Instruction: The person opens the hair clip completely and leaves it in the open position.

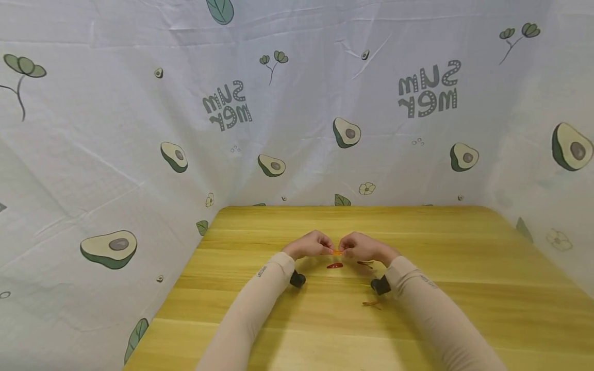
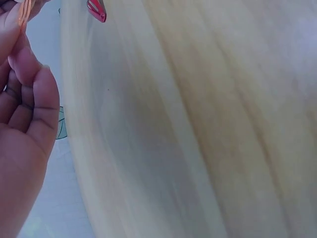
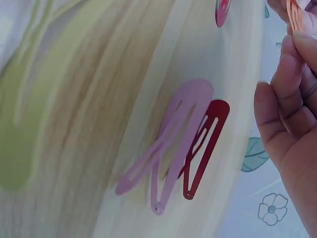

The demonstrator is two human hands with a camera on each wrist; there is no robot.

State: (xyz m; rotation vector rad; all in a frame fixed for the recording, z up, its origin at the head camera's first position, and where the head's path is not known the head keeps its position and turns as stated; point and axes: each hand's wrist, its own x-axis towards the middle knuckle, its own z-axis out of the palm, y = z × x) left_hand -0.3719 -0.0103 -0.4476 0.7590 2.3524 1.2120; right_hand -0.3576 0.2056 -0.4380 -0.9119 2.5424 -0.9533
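Note:
Both hands meet over the table, pinching an orange snap hair clip [image 1: 337, 252] between them. My left hand [image 1: 308, 245] holds one end with thumb and fingertips, and my right hand [image 1: 365, 247] pinches the other. In the right wrist view, the orange clip's slotted frame shows between the fingertips. A red hair clip [image 1: 334, 266] lies on the table just below the hands. Near the right hand, a pink hair clip [image 3: 190, 114] and a dark red hair clip [image 3: 210, 139] lie side by side, both sprung open.
A yellow-green hair clip [image 3: 17, 134], also sprung open, lies closer to the body by the right forearm. The wooden table [image 1: 260, 221] ends at a white printed cloth [image 1: 306, 103] behind and at the sides. A black wrist camera [image 1: 381, 285] hangs under the right wrist.

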